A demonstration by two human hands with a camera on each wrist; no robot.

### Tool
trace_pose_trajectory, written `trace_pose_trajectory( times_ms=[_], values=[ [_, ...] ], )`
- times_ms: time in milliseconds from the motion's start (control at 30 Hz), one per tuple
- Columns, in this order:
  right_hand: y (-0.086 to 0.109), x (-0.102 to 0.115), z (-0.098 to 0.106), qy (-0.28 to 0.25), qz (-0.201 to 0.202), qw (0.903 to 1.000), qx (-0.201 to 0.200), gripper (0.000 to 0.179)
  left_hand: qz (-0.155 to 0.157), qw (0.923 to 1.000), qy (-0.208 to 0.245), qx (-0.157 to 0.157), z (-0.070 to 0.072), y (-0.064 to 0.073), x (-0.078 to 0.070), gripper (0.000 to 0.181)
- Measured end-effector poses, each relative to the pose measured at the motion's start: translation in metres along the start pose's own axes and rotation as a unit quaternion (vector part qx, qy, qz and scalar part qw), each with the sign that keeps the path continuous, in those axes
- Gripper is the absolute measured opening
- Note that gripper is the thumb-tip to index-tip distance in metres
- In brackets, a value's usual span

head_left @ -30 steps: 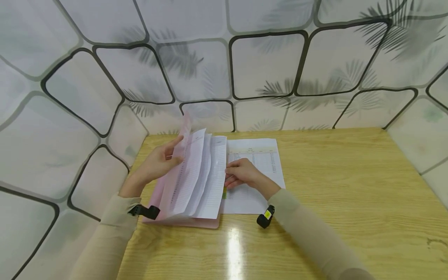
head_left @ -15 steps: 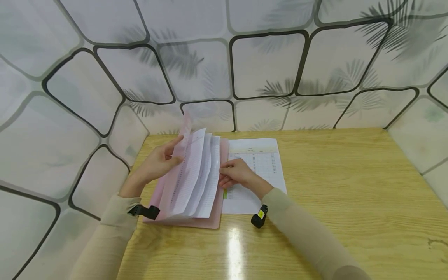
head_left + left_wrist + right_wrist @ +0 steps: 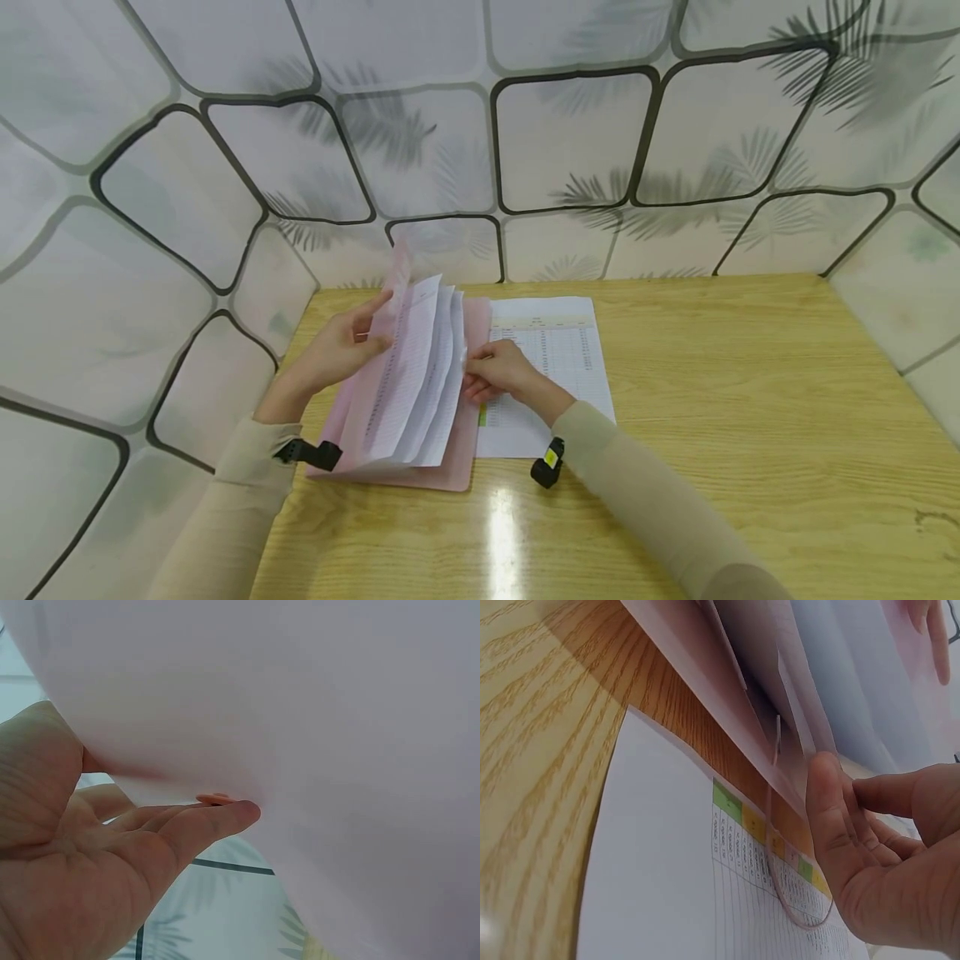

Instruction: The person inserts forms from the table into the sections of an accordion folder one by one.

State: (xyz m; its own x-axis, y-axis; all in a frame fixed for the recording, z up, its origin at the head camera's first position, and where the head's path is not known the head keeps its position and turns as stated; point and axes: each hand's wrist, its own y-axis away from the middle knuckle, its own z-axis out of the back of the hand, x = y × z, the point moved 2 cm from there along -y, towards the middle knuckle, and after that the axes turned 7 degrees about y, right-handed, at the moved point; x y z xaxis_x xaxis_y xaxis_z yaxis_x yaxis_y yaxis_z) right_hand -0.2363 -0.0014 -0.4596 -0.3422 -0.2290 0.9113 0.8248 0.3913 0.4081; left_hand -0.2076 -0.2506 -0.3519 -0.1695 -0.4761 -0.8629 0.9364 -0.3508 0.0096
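A pink document folder lies raised on the left part of the table, several printed sheets fanned inside it. My left hand holds the lifted translucent pink cover by its outer side, thumb and fingers on either face; a small orange disc shows by its fingertips. At the sheets' right edge, my right hand pinches the edge of the frontmost paper with thumb and bent fingers. A thin pale cord loops down from the folder beside that hand.
Partly under the right hand, a printed sheet with a table lies flat next to the folder. The wooden table meets patterned walls at the back and left. Black wrist devices sit on both sleeves.
My right hand has moved left, bringing the front sheet's edge with it toward the others and baring more of the pink folder back. The left hand has stayed in place.
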Motion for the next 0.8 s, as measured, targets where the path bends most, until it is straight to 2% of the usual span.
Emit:
trace_pose_trajectory(
  times_ms=[467, 700, 800],
  values=[
    [-0.004, 0.002, -0.006, 0.038, -0.001, 0.9992, -0.016, 0.032, 0.005, 1.0000, -0.001, -0.002, 0.002, 0.002, -0.001, 0.072],
    [-0.004, 0.004, -0.009, 0.109, 0.030, 0.9925, -0.046, 0.019, 0.009, 0.9999, -0.003, -0.005, 0.003, 0.003, -0.003, 0.073],
    [-0.003, 0.005, -0.011, 0.113, 0.040, 0.9912, -0.056, 0.015, 0.008, 0.9999, -0.004, -0.005, 0.002, 0.003, -0.004, 0.073]
  ],
)
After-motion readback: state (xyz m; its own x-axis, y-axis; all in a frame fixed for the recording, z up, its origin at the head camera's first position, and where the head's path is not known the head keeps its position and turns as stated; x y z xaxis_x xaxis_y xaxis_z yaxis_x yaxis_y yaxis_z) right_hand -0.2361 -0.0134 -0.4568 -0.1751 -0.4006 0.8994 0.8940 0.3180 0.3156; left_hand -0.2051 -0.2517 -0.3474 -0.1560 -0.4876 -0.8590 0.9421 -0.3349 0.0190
